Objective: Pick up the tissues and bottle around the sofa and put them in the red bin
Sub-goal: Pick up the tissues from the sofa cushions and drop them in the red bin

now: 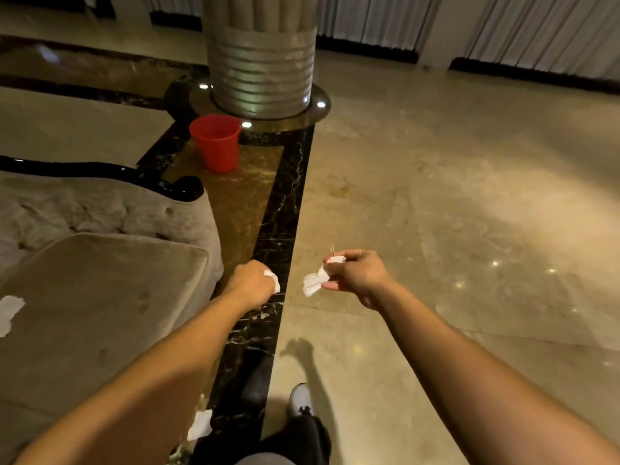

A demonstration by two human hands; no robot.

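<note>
The left hand (253, 281) is closed in a fist around a crumpled white tissue (273, 279), only a corner of it showing past the knuckles; the right hand (355, 275) pinches a second tissue (313, 282) between thumb and fingers, the torn paper hanging loose to the left of the fist; both hands are held out over the floor, apart from each other. Ahead stands the red bin (217, 142), upright and open, on the brown marble inlay just before the base of a ribbed metal column (261, 67); the column stands close behind it. To the left is the beige sofa (100, 263), its dark curved wooden arm (100, 171) reaching towards the bin; a torn tissue scrap (9, 313) lies on the seat cushion near the left edge of view, and another tissue piece (200, 424) lies on the floor at the sofa's lower corner, beside the person's dark trouser leg (302, 437) and light shoe (300, 399). A black veined marble strip (281, 209) runs from the feet towards the bin; right of it the pale polished floor (469, 196) lies open up to the curtained wall (503, 25). No bottle can be made out.
</note>
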